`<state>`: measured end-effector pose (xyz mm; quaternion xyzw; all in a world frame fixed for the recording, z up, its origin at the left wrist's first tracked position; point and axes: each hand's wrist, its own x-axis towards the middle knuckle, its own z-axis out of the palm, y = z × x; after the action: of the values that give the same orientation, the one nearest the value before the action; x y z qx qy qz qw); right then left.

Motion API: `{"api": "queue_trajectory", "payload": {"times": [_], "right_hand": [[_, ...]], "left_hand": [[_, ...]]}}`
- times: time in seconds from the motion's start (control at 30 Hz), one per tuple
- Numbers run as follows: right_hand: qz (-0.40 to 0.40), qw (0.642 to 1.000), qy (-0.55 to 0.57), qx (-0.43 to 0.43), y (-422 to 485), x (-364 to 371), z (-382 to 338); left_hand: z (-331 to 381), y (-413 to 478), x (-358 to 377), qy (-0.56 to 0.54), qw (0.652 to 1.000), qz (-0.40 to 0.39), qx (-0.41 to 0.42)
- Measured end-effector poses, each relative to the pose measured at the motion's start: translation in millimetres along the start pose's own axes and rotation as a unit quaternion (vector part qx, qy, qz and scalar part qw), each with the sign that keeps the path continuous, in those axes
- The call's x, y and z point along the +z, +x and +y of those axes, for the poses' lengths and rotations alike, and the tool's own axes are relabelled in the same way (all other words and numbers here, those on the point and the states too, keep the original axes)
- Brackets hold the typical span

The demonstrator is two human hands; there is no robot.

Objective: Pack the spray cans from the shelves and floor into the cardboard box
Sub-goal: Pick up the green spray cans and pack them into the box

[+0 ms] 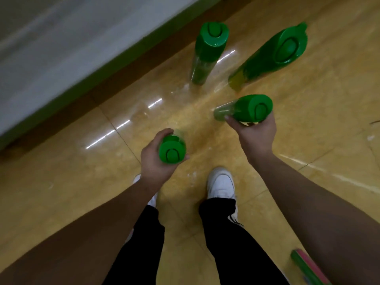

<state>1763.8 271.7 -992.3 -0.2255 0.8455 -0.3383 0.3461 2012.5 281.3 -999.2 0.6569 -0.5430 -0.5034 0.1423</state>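
**Pickup under way**

Found left hand curled round near can, cap up, and right hand curled round tilted can. Found two more, rear can and side can, standing on floor. Recommend carrying both upright, fingers off spray buttons. Cannot see box or shelves; cannot read labels.

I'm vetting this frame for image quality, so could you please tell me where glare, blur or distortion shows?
Head view: bright glare streaks cross the glossy floor; wide-angle distortion splays the left standing can and right standing can outward; the wall at upper left is blurred; the left-hand can and right-hand can look slightly soft.
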Motion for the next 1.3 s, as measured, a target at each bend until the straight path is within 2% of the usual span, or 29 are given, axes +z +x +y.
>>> {"api": "queue_trajectory", "payload": {"times": [0.13, 0.2, 0.33, 0.53, 0.67, 0.8, 0.93, 1.07, 1.3], "right_hand": [[0.022, 0.999, 0.023, 0.022, -3.3, -6.5, -20.1], [0.015, 0.999, 0.04, 0.021, -10.8, -19.4, -38.3], [-0.011, 0.996, 0.084, -0.001, -33.9, -57.9, -91.6], [-0.027, 0.993, 0.11, -0.02, -63.5, -142.4, -217.8], [-0.054, 0.99, 0.102, -0.081, -102.0, -198.9, -316.6], [-0.119, 0.978, 0.077, -0.153, -160.8, -245.6, -407.5], [-0.197, 0.957, 0.068, -0.202, -229.9, -268.5, -478.7], [-0.263, 0.927, 0.065, -0.259, -313.6, -258.9, -531.1], [-0.374, 0.843, 0.073, -0.379, -502.0, -214.2, -581.0]], "left_hand": [[36.5, 3.3, -7.3, 0.056, 0.998, 0.007, -0.029], [65.0, 4.0, -16.8, 0.062, 0.997, -0.003, -0.051], [143.9, -4.4, -45.0, 0.069, 0.997, -0.019, -0.041], [303.7, -38.5, -98.0, 0.089, 0.996, -0.012, -0.009], [409.2, -84.1, -153.7, 0.072, 0.997, 0.025, 0.01], [476.7, -157.4, -222.1, 0.022, 0.997, 0.079, -0.002], [506.4, -243.2, -291.9, -0.019, 0.991, 0.136, 0.006], [496.6, -320.6, -363.6, -0.068, 0.984, 0.167, -0.002], [445.6, -472.4, -489.2, -0.191, 0.94, 0.278, 0.059]]}}
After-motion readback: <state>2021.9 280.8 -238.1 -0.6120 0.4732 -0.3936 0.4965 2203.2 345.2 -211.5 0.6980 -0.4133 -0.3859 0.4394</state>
